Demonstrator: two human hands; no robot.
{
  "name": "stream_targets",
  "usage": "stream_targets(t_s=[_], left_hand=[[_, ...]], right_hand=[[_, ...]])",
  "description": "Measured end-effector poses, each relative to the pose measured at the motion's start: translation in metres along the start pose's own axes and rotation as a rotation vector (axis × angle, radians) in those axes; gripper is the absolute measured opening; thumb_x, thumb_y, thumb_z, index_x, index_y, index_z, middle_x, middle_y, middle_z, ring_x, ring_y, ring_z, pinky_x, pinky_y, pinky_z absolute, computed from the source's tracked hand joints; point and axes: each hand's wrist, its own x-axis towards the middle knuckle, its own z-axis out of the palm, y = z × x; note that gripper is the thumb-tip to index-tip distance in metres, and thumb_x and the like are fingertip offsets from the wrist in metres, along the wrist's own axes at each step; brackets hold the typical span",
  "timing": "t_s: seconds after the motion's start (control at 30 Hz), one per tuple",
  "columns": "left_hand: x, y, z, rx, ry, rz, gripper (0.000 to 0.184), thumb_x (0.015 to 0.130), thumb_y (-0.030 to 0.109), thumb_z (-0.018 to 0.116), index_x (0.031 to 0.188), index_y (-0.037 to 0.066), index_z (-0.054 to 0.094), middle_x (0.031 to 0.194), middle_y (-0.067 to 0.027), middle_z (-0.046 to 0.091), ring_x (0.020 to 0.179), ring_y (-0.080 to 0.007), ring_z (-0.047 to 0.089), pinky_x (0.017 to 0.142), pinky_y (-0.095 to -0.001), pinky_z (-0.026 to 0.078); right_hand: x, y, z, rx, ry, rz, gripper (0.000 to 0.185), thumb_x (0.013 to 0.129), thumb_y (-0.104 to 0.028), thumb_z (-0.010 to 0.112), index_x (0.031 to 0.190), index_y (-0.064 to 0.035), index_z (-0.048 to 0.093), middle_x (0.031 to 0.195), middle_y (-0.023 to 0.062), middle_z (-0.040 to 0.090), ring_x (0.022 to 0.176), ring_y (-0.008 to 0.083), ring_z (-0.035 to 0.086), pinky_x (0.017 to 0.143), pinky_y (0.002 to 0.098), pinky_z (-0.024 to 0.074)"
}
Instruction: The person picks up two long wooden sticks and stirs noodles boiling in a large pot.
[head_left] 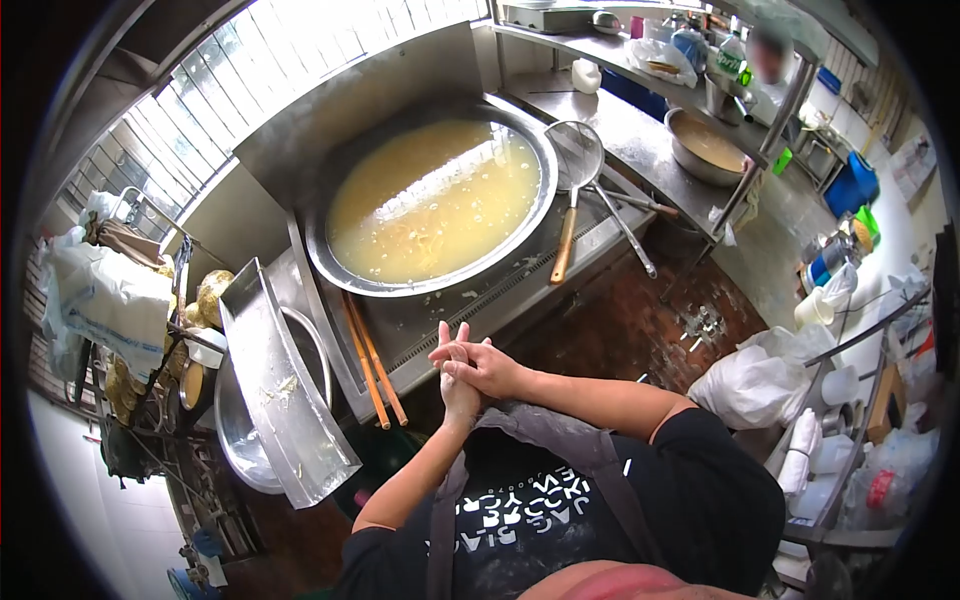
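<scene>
Before my chest, at the stove's front edge, my two hands press together. My left hand (pixel 459 396) has fingers stretched up and apart, with some whitish powder on it. Across it lies my right hand (pixel 486 370), its fingers wrapped over the left one; neither holds a tool. Beyond them a large wok (pixel 420 290) contains cloudy yellow liquid (pixel 430 220) with bubbles and pale noodle-like strands. Just left of my hands, two long wooden chopsticks (pixel 367 370) rest over the stove edge. A wire strainer (pixel 575 160) with a wooden handle lies right of the wok.
A long metal chute-like tray (pixel 285 400) slopes over a steel basin (pixel 240 445) at left. A metal ladle (pixel 630 238) lies beside the strainer. On the right bench stands a bowl of brownish liquid (pixel 705 145). White bags (pixel 755 385) and a crowded rack flank my right side.
</scene>
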Motion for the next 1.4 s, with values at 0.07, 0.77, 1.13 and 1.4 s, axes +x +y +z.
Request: stream_targets(t_s=[0.07, 0.77, 1.13, 1.4], left_hand=[[-0.004, 0.005, 0.002, 0.048, 0.055, -0.032, 0.073, 0.105, 0.048, 0.044, 0.164, 0.019, 0.012, 0.164, -0.0232, 0.024, 0.151, -0.03, 0.027, 0.118, -0.0609, 0.03], [-0.005, 0.011, 0.006, 0.001, 0.068, 0.01, 0.079, 0.102, 0.048, 0.053, 0.164, 0.022, 0.012, 0.162, -0.0223, 0.028, 0.143, -0.0321, 0.04, 0.116, -0.0573, 0.034], [-0.012, 0.015, 0.008, 0.043, 0.097, -0.062, 0.067, 0.106, 0.049, 0.045, 0.162, 0.025, 0.018, 0.158, -0.0191, 0.037, 0.122, -0.0474, 0.056, 0.105, -0.0563, 0.046], [-0.014, 0.017, 0.008, 0.014, 0.081, -0.077, 0.069, 0.105, 0.048, 0.047, 0.163, 0.025, 0.016, 0.158, -0.0188, 0.038, 0.122, -0.0472, 0.056, 0.104, -0.0546, 0.047]], right_hand=[[0.0, 0.001, 0.002, -0.014, -0.004, 0.013, 0.04, 0.103, -0.036, 0.054, 0.131, -0.0083, 0.062, 0.117, 0.0116, 0.07, 0.114, 0.0234, 0.065, 0.1, 0.0363, 0.0483], [0.005, -0.004, 0.006, -0.011, -0.019, -0.007, 0.036, 0.104, -0.028, 0.054, 0.131, -0.0059, 0.062, 0.116, 0.0123, 0.069, 0.109, 0.02, 0.066, 0.098, 0.0344, 0.0503], [-0.004, 0.005, 0.006, -0.05, -0.001, 0.013, 0.043, 0.104, -0.042, 0.055, 0.129, -0.008, 0.063, 0.115, 0.0142, 0.069, 0.116, 0.0244, 0.065, 0.101, 0.0373, 0.0486], [-0.006, -0.001, 0.005, -0.07, -0.011, 0.001, 0.043, 0.104, -0.042, 0.054, 0.13, -0.0081, 0.063, 0.118, 0.013, 0.069, 0.116, 0.0253, 0.064, 0.102, 0.037, 0.0473]])
